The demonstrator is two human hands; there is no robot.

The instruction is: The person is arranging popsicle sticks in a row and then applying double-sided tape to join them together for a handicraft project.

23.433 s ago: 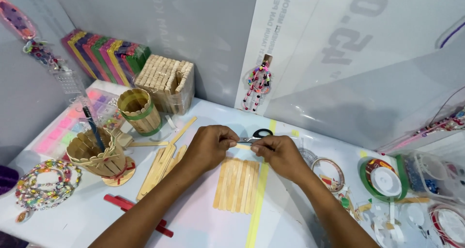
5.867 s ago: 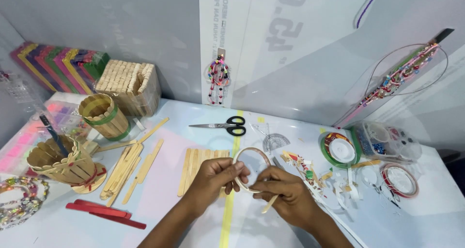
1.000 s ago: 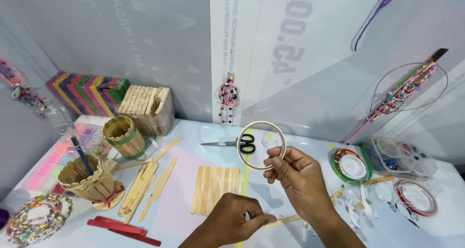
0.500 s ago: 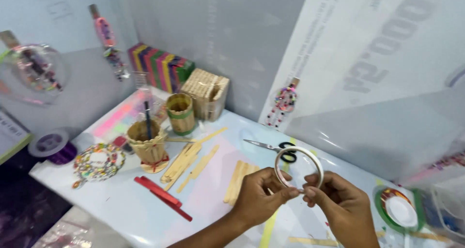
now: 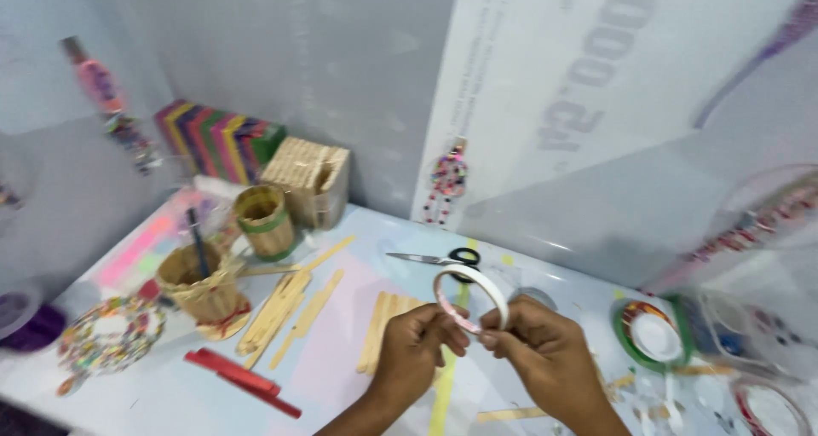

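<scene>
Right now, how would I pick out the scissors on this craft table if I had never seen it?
Start at the white table and look along its far edge, below the beaded figure hanging on the wall. The scissors lie flat there, just beyond the tape ring held up by both hands. They are the only metal thing, with black loop handles, unlike the pale wooden sticks nearby.

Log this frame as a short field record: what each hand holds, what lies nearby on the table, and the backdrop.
left hand: left hand pinches the lower edge of the white tape ring
right hand: right hand grips the same ring from the other side
ring pose: held upright above the table
behind ring: scissors with black handles, lying flat
under hands: row of plain wooden sticks
left side: small stick basket holding a dark tool; red sticks; beaded ring
back wall: coloured stick stack, woven stick box
</scene>
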